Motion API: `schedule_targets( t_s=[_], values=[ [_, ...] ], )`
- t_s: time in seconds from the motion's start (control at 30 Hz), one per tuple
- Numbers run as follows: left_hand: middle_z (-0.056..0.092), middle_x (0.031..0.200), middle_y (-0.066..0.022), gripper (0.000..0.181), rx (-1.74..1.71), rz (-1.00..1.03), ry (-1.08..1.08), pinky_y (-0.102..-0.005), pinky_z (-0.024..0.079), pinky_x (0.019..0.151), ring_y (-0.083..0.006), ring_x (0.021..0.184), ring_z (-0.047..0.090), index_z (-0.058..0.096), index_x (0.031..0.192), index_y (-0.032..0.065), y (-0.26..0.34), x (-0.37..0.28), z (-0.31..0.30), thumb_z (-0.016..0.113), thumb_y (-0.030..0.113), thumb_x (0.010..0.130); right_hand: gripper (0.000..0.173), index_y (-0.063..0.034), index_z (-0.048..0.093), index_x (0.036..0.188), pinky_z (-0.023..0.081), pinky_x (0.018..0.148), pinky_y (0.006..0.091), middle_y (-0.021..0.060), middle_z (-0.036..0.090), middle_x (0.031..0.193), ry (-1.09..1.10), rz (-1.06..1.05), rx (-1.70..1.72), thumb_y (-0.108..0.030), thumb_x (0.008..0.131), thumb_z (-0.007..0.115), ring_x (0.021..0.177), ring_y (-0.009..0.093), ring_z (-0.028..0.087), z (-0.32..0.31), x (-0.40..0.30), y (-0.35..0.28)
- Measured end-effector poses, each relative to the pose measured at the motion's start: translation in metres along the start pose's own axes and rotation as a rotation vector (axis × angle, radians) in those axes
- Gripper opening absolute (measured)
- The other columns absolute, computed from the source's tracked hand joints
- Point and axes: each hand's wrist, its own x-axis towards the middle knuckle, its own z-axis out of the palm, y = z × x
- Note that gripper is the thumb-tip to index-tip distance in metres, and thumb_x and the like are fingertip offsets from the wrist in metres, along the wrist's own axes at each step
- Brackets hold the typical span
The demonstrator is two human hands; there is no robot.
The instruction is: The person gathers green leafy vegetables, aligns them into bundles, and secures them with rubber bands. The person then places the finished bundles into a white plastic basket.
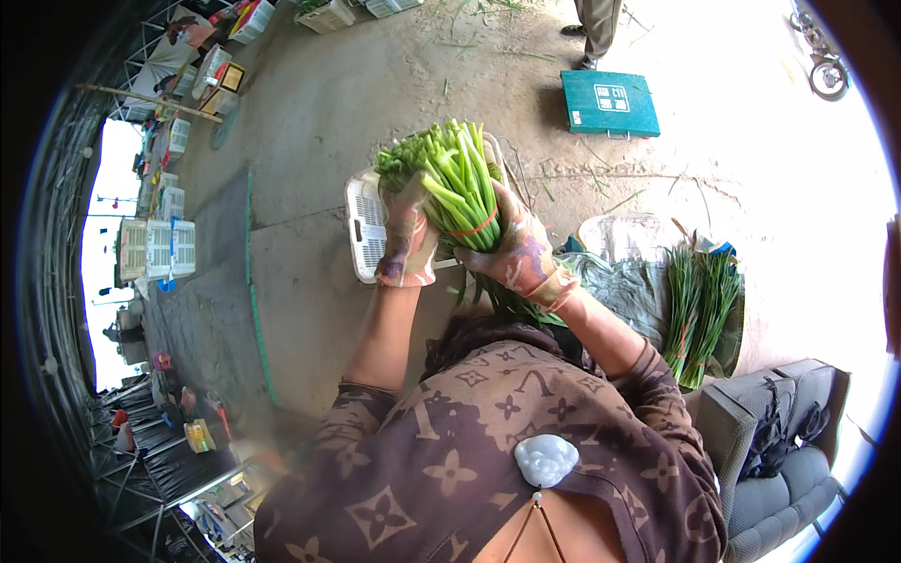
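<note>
A thick bundle of green leafy stalks (461, 183), tied with a red band, is held up before my chest, cut ends pointing away from me. My left hand (408, 232), in a camouflage-patterned glove, presses against the left side of the bundle. My right hand (517, 246), gloved alike, wraps its right side near the band. Dark green leaves hang down towards my lap. Below the bundle stands a white plastic crate (367, 232), largely hidden by my hands and the stalks. Two more banded bundles of long green leaves (693, 317) lie to the right.
The bundles at right rest on a grey-green sheet (633, 281). Farther off are a teal folding box or table (609, 104) and a person's legs (598, 32). A grey sofa (774, 450) stands at lower right. White crates (156, 250) are stacked at far left.
</note>
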Motion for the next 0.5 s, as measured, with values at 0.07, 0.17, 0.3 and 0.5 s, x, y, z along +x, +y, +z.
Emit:
schedule_targets(
  t_s=[0.07, 0.17, 0.3, 0.5],
  values=[
    [0.055, 0.13, -0.012, 0.06, 0.032, 0.021, -0.036, -0.0396, 0.046, 0.101, -0.0236, 0.118, 0.056, 0.044, 0.136, 0.0022, 0.003, 0.004, 0.009, 0.064, 0.037, 0.091, 0.09, -0.0048, 0.039, 0.14, 0.046, 0.098, 0.0385, 0.0194, 0.059, 0.124, 0.064, 0.041, 0.044, -0.019, 0.064, 0.084, 0.117, 0.033, 0.058, 0.002, 0.0, -0.002],
    [0.042, 0.144, -0.0122, 0.086, 0.063, 0.017, -0.124, -0.0422, 0.035, 0.112, -0.0244, 0.131, 0.044, 0.031, 0.147, 0.004, 0.001, -0.001, 0.008, 0.076, 0.035, 0.08, 0.091, -0.0022, 0.037, 0.14, 0.042, 0.102, 0.0406, 0.0212, 0.054, 0.129, 0.168, 0.058, 0.286, -0.025, 0.065, 0.083, 0.121, 0.035, 0.052, 0.009, 0.009, 0.006],
    [0.06, 0.122, -0.0072, 0.081, 0.498, -0.02, -0.03, -0.0336, 0.046, 0.096, -0.0176, 0.113, 0.056, 0.048, 0.131, 0.0035, -0.016, -0.002, 0.015, 0.088, 0.015, 0.062, 0.107, -0.003, 0.023, 0.147, 0.043, 0.101, 0.0421, 0.023, 0.054, 0.126, -0.052, -0.062, 0.02, -0.028, 0.062, 0.084, 0.12, 0.039, 0.051, -0.009, 0.012, 0.005],
    [0.065, 0.113, -0.0035, 0.059, 0.484, -0.032, 0.057, -0.031, 0.051, 0.089, -0.0145, 0.1, 0.062, 0.059, 0.12, 0.0064, -0.011, -0.009, 0.018, 0.084, 0.002, 0.067, 0.015, -0.0027, 0.068, 0.098, 0.055, 0.074, 0.0269, 0.0096, 0.068, 0.093, 0.238, -0.085, 0.118, -0.003, 0.083, 0.072, 0.082, 0.015, 0.069, -0.042, 0.012, -0.019]
  ],
)
